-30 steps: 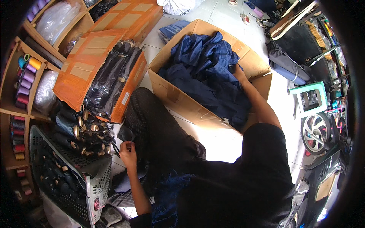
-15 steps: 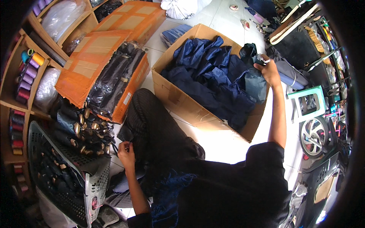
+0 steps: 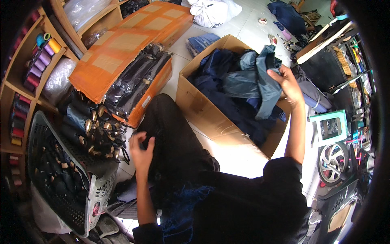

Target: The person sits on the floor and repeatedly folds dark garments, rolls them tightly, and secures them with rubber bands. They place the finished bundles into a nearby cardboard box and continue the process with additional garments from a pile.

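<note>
A: Where is the grey-green cloth (image 3: 265, 91)?

B: It is in the upper right part of the frame, hanging over the open cardboard box (image 3: 211, 112). The right hand (image 3: 289, 85) has it clamped near its upper part, with the thumb on the visible side; the other fingers are partly hidden.

A: Why is it held there?

B: Probably because such a soft cloth hangs more freely from there, lifted off the dark blue cloth (image 3: 248, 126) inside.

A: And the left hand (image 3: 141, 155)?

B: It is left of the centre, by the dark trouser leg (image 3: 174, 130). Its thumb and fingers stand apart; no gripped thing can be seen, though dark on dark is difficult to read.

A: Why does the grey basket (image 3: 99, 193) stand at the lower left?

B: Perhaps for easy reach, like the orange box (image 3: 97, 75) at the upper left, whose open side shows dark wrapped bundles (image 3: 134, 79).
</note>
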`<state>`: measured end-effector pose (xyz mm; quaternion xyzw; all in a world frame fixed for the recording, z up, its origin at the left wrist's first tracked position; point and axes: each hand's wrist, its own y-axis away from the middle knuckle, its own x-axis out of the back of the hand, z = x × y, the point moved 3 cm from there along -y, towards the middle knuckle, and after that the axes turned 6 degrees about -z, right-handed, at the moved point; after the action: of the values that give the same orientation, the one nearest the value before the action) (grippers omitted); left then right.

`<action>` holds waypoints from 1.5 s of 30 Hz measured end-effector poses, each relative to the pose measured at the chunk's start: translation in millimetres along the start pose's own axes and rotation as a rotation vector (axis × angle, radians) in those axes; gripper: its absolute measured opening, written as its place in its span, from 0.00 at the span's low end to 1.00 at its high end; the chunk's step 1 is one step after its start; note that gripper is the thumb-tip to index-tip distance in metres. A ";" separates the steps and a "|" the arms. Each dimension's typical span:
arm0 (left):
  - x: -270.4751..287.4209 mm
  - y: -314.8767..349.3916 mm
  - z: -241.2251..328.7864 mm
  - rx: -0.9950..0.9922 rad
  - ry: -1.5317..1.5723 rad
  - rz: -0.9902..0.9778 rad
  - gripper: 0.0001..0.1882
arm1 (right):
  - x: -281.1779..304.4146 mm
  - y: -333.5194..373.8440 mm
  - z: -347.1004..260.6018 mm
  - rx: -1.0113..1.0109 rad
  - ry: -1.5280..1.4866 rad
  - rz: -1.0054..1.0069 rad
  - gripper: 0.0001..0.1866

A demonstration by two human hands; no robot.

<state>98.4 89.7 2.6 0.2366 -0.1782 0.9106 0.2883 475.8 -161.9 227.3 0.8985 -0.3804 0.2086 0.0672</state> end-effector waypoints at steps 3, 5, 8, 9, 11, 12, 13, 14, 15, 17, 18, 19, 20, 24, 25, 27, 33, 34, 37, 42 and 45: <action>-22.4 -44.6 102.9 -0.227 0.368 -0.168 0.35 | -45.6 4.5 -9.7 -0.042 0.192 -0.012 0.16; -48.6 -67.4 175.7 -0.286 0.561 -0.305 0.46 | -59.7 4.8 14.8 -0.013 0.288 0.027 0.15; -108.6 -96.4 205.4 -0.372 0.594 -0.283 0.40 | -91.0 10.1 11.5 0.168 0.270 -0.013 0.12; -122.9 -107.6 199.1 -0.381 0.580 -0.303 0.36 | -96.0 3.7 19.1 0.171 0.128 0.001 0.09; -145.5 -123.4 187.2 -0.302 0.630 -0.580 0.28 | -88.5 -4.2 26.5 0.007 0.141 -0.039 0.11; -148.0 -128.5 184.5 -0.298 0.636 -0.558 0.24 | -83.8 -8.4 36.2 -0.081 0.142 -0.062 0.12; -152.1 -129.7 186.1 -0.296 0.655 -0.549 0.21 | -77.3 -10.0 54.2 -0.198 0.033 -0.090 0.20; -156.0 -131.7 186.9 -0.294 0.672 -0.538 0.17 | -68.1 -8.3 63.6 -0.202 -0.063 -0.036 0.22; -159.2 -135.1 183.5 -0.230 0.633 -0.538 0.12 | -66.1 -6.3 62.2 -0.204 -0.166 0.011 0.24; -159.1 -139.0 176.9 -0.182 0.658 -0.481 0.11 | -58.8 -7.5 72.1 -0.235 -0.223 0.089 0.29; -156.5 -141.4 178.5 -0.163 0.675 -0.456 0.10 | -53.9 -7.3 74.9 -0.225 -0.206 0.121 0.29; -154.8 -143.4 178.5 -0.143 0.741 -0.475 0.10 | -49.7 -6.7 77.0 -0.214 -0.188 0.152 0.29; -151.0 -144.7 178.3 -0.118 0.763 -0.493 0.11 | -46.6 -5.3 78.6 -0.202 -0.170 0.180 0.29; -110.2 -147.5 171.0 0.180 0.877 -0.362 0.19 | -58.0 -7.3 58.8 -0.089 -0.182 0.145 0.26; -99.8 -154.1 163.3 0.116 0.979 -0.369 0.20 | -57.4 -7.1 59.3 -0.067 -0.155 0.168 0.23; -66.6 -155.0 131.2 0.053 0.884 -0.179 0.18 | -58.5 -6.0 57.8 0.009 -0.070 0.180 0.23; 30.2 -111.3 83.5 0.038 0.106 -0.539 0.14 | -78.5 -16.8 20.1 0.204 0.121 0.044 0.22; 34.2 -102.8 75.1 0.065 0.019 -0.548 0.15 | -84.1 -22.0 12.9 0.227 0.097 0.002 0.21; 43.2 -85.4 57.2 0.064 -0.252 -0.605 0.26 | -109.9 -25.4 -6.2 0.216 0.066 -0.112 0.20; 23.3 -84.9 95.7 -0.060 0.497 -0.641 0.32 | -166.4 -21.2 -21.2 0.388 0.081 -0.266 0.16; 1.6 -82.7 114.3 -0.084 0.550 -0.548 0.19 | -199.3 -16.6 -30.2 0.503 0.189 -0.399 0.14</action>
<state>185.2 101.4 113.3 0.0107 -0.0616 0.8211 0.5674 353.6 -11.2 170.4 0.9203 -0.1256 0.3612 -0.0821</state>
